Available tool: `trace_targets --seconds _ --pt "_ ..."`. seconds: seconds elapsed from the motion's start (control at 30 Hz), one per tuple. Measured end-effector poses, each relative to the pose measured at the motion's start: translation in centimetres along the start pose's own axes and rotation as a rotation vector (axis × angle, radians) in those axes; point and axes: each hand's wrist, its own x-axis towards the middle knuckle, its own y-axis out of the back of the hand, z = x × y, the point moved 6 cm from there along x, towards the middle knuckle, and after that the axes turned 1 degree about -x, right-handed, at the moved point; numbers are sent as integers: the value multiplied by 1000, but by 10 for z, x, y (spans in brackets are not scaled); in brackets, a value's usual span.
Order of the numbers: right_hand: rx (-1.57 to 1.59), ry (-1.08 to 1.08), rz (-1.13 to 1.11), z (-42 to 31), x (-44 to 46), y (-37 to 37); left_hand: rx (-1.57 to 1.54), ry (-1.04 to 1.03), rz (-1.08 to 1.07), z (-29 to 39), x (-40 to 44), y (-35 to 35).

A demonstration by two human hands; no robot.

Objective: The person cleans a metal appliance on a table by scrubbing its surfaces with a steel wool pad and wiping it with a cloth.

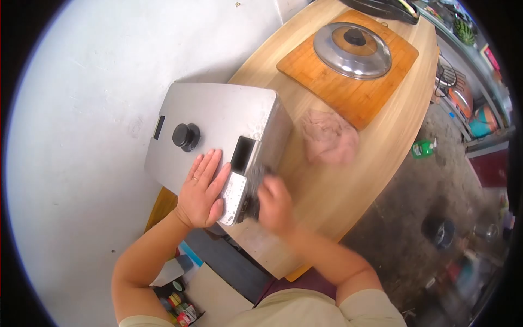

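A grey stainless-steel box (239, 101) with a lid, a black lid knob (186, 136) and dark slots stands on the table, against the wall. It resembles a countertop fryer, and water drops dot its front part. My left hand (201, 191) lies flat on the lid beside the slot, its fingers stretched out. Against the box's front side is my right hand (275, 204), blurred by motion, with its fingers curled. Something dark shows around its fingertips; what it holds is hidden by the blur. A crumpled pink cloth (329, 137) lies on the table to the right of the box.
Behind the cloth, a wooden cutting board (305, 68) carries a glass pan lid (376, 64). A black pan (376, 5) sits at the table's far end. On the floor to the right stands a green bottle (423, 149). The wooden table (321, 201) has a curved right edge.
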Motion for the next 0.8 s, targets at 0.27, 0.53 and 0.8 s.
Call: trace_targets --seconds 0.27,0.53,0.8 --pt "61 61 101 -6 3 3 1 -3 -4 -1 1 2" --pt "-198 79 110 18 52 14 17 -13 -44 0 -1 1" --pt "3 7 105 22 81 23 -2 -10 -36 -2 0 0"
